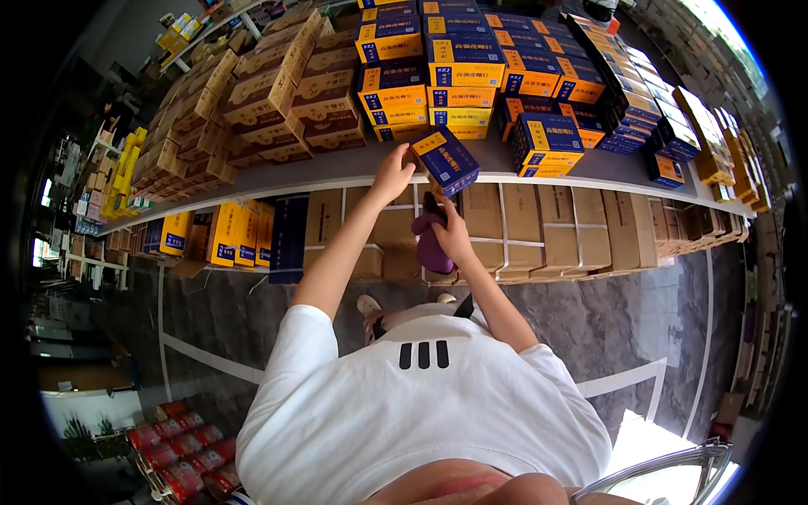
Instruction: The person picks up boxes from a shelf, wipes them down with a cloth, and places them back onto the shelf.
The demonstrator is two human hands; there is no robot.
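- Blue-and-yellow screw box (446, 160): above the front edge of the grey shelf (337, 166), before the stacked boxes (465, 63); tilted, its long axis slanting from the yellow end at far left to the blue end at near right.
- Left hand (393, 175): fingers closed on the box's yellow end.
- Right hand (453, 236): wrapped around a purple cloth (433, 244), just below the box; whether it touches the box, I cannot tell.

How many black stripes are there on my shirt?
3: a left stripe, a middle stripe and a right stripe, side by side on the front of the shirt. Any on the back are hidden.
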